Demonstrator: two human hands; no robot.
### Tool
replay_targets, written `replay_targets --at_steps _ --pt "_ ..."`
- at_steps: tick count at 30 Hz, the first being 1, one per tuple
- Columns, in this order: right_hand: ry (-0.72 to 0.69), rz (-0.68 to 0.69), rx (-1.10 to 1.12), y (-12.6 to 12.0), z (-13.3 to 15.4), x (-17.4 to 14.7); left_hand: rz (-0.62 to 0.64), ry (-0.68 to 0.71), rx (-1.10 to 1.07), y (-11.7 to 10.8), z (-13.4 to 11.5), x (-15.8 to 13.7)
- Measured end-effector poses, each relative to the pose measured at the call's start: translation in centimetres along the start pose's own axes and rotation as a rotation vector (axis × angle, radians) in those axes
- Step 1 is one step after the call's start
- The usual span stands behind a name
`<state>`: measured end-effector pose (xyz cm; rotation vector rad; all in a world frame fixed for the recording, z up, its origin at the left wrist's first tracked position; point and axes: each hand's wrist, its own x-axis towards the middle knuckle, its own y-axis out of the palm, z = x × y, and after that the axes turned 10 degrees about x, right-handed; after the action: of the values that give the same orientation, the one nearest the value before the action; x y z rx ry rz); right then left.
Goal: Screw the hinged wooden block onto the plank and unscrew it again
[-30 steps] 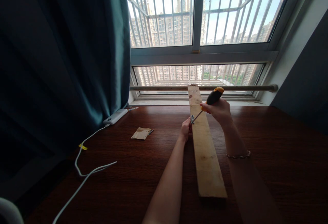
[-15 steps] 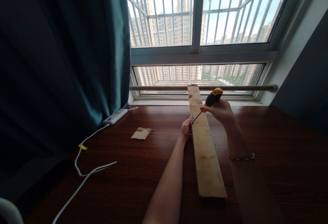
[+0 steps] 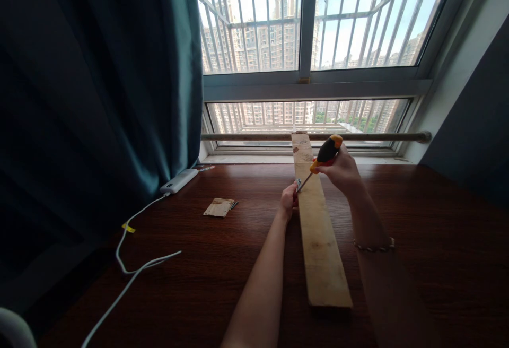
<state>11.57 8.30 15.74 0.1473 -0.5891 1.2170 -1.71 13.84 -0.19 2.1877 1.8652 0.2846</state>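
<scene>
A long wooden board (image 3: 321,236) lies on the dark brown table, its far end near the window. At the board's left edge sits a small metal piece (image 3: 298,182), perhaps a hinge; its exact kind is too small to tell. My left hand (image 3: 289,199) presses closed fingers against this piece and the board's edge. My right hand (image 3: 342,170) grips a screwdriver (image 3: 329,149) by its black and yellow handle. The screwdriver slants down to the left, with its tip at the metal piece. Just where the tip meets it is partly hidden by my left fingers.
A small wooden piece (image 3: 219,207) with thin dark metal bits beside it lies left of my left hand. A white power strip (image 3: 178,182) and its cable (image 3: 119,255) run along the blue curtain (image 3: 170,98). Behind the board, a horizontal rail (image 3: 369,137) crosses the window.
The screwdriver's handle and my right hand have shifted slightly left, and the grip has turned a little. My left hand stays at the metal piece, and the board has not moved.
</scene>
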Motion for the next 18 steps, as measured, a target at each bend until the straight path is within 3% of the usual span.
replay_targets --at_steps 8,18 --pt "-0.056 -0.069 -0.157 -0.29 0.78 -0.29 0.004 0.020 0.007 -0.03 0.11 0.10" --pt "-0.074 -0.105 -0.172 -0.01 0.32 -0.24 0.019 0.025 -0.011 -0.07 0.26 0.25"
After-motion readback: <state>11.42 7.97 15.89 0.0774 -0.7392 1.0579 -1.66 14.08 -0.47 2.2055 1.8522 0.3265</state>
